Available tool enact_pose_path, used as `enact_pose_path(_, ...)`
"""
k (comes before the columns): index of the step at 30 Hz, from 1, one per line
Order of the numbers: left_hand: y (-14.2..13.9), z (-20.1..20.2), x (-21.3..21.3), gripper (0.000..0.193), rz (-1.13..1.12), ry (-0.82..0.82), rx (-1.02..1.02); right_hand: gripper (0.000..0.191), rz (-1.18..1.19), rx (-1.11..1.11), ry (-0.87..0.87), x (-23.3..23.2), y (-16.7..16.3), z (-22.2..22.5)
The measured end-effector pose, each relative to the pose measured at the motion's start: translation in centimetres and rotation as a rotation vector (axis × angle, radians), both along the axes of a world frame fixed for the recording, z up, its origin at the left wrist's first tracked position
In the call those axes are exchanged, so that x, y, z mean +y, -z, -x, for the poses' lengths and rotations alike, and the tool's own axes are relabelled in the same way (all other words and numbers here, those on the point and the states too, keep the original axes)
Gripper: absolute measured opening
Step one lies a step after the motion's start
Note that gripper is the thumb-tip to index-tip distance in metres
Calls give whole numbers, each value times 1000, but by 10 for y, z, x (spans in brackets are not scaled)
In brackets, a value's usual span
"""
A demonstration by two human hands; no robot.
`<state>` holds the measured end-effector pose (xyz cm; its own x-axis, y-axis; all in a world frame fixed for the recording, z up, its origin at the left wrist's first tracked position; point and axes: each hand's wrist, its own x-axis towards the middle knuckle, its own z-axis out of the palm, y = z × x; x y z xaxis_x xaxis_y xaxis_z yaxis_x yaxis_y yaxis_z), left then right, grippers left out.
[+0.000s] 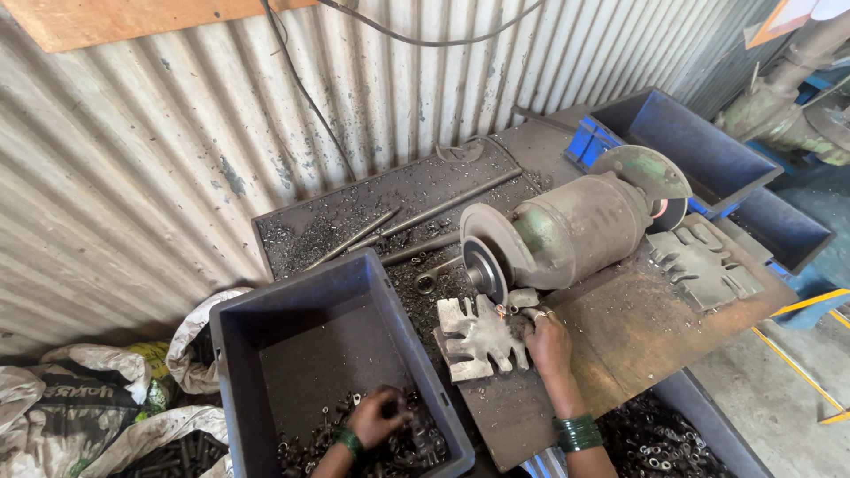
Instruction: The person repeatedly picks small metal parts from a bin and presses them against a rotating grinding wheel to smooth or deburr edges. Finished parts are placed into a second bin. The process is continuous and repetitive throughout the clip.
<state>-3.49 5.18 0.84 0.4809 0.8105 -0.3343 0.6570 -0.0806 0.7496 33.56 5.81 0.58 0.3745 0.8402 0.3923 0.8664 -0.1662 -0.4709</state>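
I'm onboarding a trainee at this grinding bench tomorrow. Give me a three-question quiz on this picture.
1. True or false: the left hand is inside the grey crate among small metal parts.
2. Where is the right hand? A) on the blue bin B) at the bench grinder's wheel C) on the rods
3. Fill in: both wrists carry green ____.

Key: 1 true; 2 B; 3 bangles.

Left hand (379, 416) in grey bin (266, 323) among small metal parts (416, 450); right hand (549, 341) holds piece at grinder wheel (485, 270).
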Motion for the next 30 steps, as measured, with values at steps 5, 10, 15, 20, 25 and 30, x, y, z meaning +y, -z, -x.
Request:
enact_pose_path(5,1,4,18,34,61,-419,-566,32,25,-23,22,0,-2,3)
enact_pose_path(10,-8,4,9,42,601,-729,-1089,33,17,-64,28,3,0,5)
enact_pose_path(15,-18,-31,1,40,896,-688,-1441,30,-35,-47,19,0,-5,6)
enact_pose_path(20,-12,-57,-4,33,913,-676,-1478,30,117,313,71,-4,-15,5)
enact_pose_path(25,-7,-50,-4,23,885,-786,-1503,26,-207,-140,-66,-20,-20,9)
enact_pose_path(30,-6,-51,-2,29,865,-866,-1523,27,-413,-435,-243,-35,-24,1)
